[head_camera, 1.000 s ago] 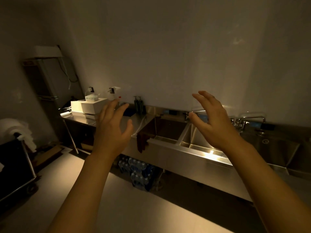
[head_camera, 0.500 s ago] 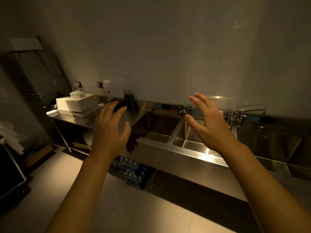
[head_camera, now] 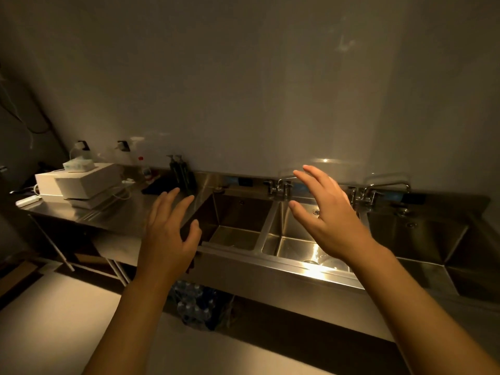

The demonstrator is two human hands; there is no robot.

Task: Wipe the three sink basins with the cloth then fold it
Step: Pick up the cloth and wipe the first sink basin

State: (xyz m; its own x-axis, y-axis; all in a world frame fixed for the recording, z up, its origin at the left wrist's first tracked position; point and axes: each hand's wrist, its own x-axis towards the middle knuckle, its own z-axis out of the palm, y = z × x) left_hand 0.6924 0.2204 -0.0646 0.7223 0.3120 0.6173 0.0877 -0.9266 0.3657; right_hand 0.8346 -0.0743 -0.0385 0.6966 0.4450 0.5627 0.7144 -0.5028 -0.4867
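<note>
- Left hand (head_camera: 167, 239) raised over the front left corner of the steel sink unit, fingers spread and loose, gripping nothing.
- Right hand (head_camera: 328, 220) lifted in front of the middle stainless-steel basin (head_camera: 295, 244), palm down, fingers splayed wide, also without anything in it.
- Dark brownish cloth (head_camera: 192, 262) apparently draped over the front rim at the left end of the sink, almost wholly hidden behind the left hand; only a dark sliver showing, so exact hang hard to tell.
- Probably left hanging there to dry and stay within reach of the basins.
- Left stainless-steel basin (head_camera: 238, 228) just right of the left hand; right stainless-steel basin (head_camera: 422, 247) at the far right end, well apart from both hands.
- Chrome taps (head_camera: 278, 186) mounted on the back rim between left and middle basins, a second set further right.
- White boxes (head_camera: 81, 182) stacked at the far left end of the long steel bench (head_camera: 116, 212), two dark pump bottles (head_camera: 184, 171) against its back edge.
- Judged as the very start: no wiping yet, cloth not yet picked up, left hand best placed for that grab.
</note>
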